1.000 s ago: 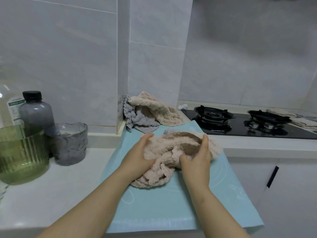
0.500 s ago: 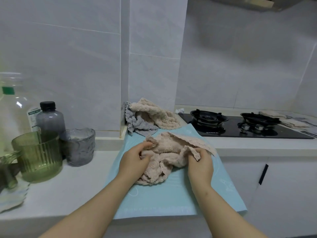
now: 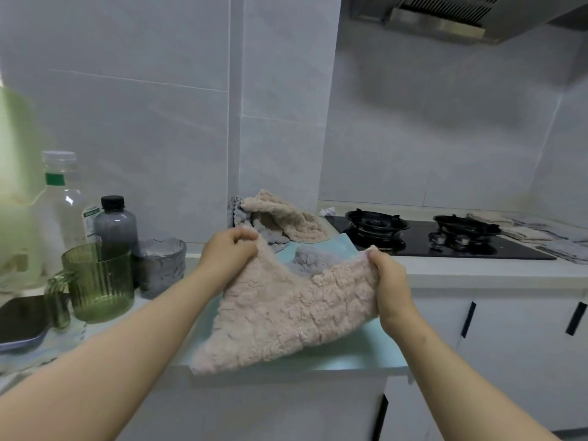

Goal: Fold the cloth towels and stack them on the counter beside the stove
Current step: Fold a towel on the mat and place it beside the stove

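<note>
A fluffy beige towel (image 3: 286, 316) hangs spread out above the light blue mat (image 3: 356, 351) on the counter. My left hand (image 3: 227, 253) pinches its upper left corner and my right hand (image 3: 386, 281) grips its upper right corner. The top edge sags between them, and the lower edge drapes onto the mat near the counter's front. Behind it, a grey towel (image 3: 305, 259) lies on the mat. A crumpled beige towel (image 3: 286, 218) and another grey towel (image 3: 237, 211) sit piled in the wall corner.
A black gas stove (image 3: 423, 240) lies to the right, with flat cloths (image 3: 534, 230) beyond it. On the left stand a green pitcher (image 3: 95, 281), a grey glass cup (image 3: 162, 265), a dark bottle (image 3: 114, 224), a clear bottle (image 3: 60, 202) and a phone (image 3: 22, 316).
The beige towel was a bunched heap on the mat under both hands. Both hands have taken a corner each and lifted it, spreading it open. A grey towel now shows behind it.
</note>
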Demonstrator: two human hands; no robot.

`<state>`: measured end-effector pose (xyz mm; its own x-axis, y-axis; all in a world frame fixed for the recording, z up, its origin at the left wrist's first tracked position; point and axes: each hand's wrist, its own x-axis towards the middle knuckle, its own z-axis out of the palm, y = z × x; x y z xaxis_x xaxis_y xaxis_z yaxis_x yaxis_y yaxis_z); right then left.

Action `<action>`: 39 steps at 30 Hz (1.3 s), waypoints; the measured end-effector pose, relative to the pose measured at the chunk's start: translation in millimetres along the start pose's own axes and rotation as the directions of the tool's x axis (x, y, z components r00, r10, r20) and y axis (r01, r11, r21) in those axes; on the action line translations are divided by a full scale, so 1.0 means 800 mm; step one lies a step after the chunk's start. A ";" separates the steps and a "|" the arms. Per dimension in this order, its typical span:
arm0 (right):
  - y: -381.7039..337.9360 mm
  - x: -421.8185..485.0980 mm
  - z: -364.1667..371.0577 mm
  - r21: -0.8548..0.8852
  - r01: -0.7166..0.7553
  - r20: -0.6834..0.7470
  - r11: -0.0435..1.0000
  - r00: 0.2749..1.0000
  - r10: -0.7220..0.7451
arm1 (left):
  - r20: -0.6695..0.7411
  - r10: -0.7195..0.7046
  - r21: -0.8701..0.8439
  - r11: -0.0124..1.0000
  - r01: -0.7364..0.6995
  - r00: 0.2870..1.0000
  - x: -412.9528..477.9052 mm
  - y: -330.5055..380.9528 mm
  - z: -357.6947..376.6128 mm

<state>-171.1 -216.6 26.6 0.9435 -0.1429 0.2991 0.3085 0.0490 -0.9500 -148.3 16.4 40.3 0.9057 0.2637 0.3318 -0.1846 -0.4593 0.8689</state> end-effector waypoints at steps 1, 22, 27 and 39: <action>0.005 -0.001 0.000 -0.068 -0.091 0.043 0.994 0.995 0.094 | 0.024 -0.035 0.048 0.998 0.033 0.999 -0.001 -0.009 0.001; 0.085 0.072 0.018 -0.814 -0.063 -0.055 0.577 0.998 0.033 | -0.106 0.020 0.338 0.941 0.017 0.994 0.049 -0.092 0.051; 0.097 0.114 0.027 -0.866 -0.168 -0.110 0.472 0.983 0.148 | 0.009 -0.050 0.424 0.905 0.041 0.999 0.049 -0.115 0.069; 0.109 0.171 0.072 -0.631 -0.025 -0.042 0.775 0.999 -0.002 | -0.087 -0.067 0.301 0.949 0.090 0.994 0.063 -0.129 0.066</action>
<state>-8.5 -174.9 -10.2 0.9369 -0.1847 0.2967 0.1389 -0.5823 -0.8010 -63.4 32.1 -51.9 0.8796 0.3666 0.3033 0.0213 -0.6672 0.7446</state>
